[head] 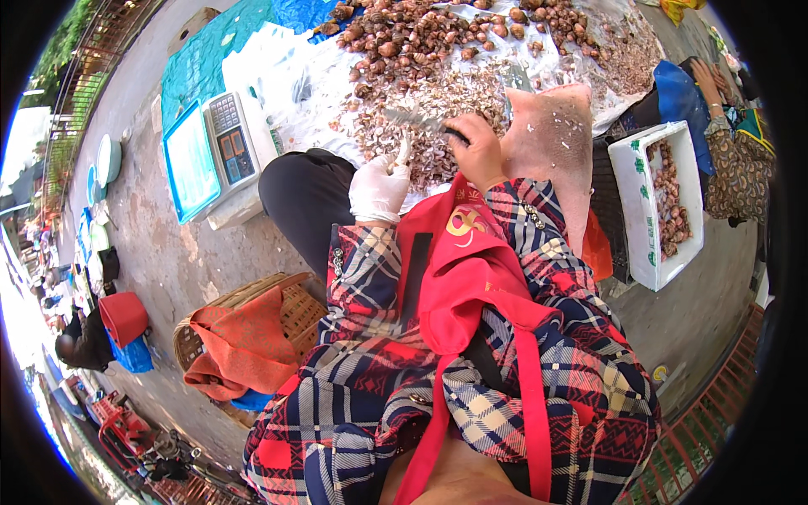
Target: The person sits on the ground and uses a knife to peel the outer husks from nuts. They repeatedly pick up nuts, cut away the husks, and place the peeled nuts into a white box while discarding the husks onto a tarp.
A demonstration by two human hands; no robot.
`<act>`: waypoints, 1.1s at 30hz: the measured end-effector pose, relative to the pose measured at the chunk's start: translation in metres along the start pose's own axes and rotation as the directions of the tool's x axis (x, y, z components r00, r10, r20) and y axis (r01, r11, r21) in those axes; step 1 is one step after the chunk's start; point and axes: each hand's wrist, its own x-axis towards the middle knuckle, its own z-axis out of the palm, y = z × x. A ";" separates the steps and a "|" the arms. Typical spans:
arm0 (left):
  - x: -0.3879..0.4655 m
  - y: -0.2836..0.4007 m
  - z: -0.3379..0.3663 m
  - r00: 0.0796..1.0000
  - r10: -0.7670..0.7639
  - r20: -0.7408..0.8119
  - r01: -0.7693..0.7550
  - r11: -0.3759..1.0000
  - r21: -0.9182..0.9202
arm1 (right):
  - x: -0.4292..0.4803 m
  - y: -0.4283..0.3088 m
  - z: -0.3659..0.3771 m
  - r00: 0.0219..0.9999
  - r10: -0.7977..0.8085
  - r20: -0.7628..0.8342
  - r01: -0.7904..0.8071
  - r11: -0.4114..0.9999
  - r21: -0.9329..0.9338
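Note:
My left hand (pixel 379 189), in a thin white glove, is closed around a small pale piece (pixel 403 150) that looks like a peeled corm. A knife (pixel 413 120) with a dark handle is in my bare right hand (pixel 476 148), its blade pointing left above the peelings. Blade and pale piece are slightly apart. Below both hands spreads a heap of brown and whitish peelings (pixel 435 95). Beyond it lies a pile of unpeeled, reddish-brown, taro-like corms (pixel 404 38) on white plastic sheeting (pixel 303 82).
On the left stands a digital scale (pixel 237 139) with a blue-rimmed tray (pixel 189 164). A wicker basket (pixel 297 309) holds an orange cloth (pixel 243 341). To the right are a pinkish sheet (pixel 549 132), a white foam box (pixel 631 208) of corms and another person's hands (pixel 707 82).

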 end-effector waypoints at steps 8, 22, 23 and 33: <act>-0.006 0.011 -0.004 0.995 0.085 -0.049 -0.082 0.995 0.065 | 0.001 0.003 -0.001 0.998 0.027 -0.056 -0.031 0.997 -0.074; 0.001 0.008 0.000 0.974 -0.155 0.166 0.220 0.826 -0.518 | -0.005 0.001 -0.001 0.991 0.131 0.022 -0.131 0.991 -0.027; -0.001 0.001 0.002 0.979 -0.141 0.148 0.197 0.846 -0.495 | -0.003 0.005 -0.002 0.981 0.195 -0.021 -0.196 0.976 -0.094; -0.008 0.007 0.015 0.968 0.236 -0.084 -0.235 0.972 0.015 | -0.004 0.003 0.022 0.820 0.507 0.267 -0.538 0.522 0.662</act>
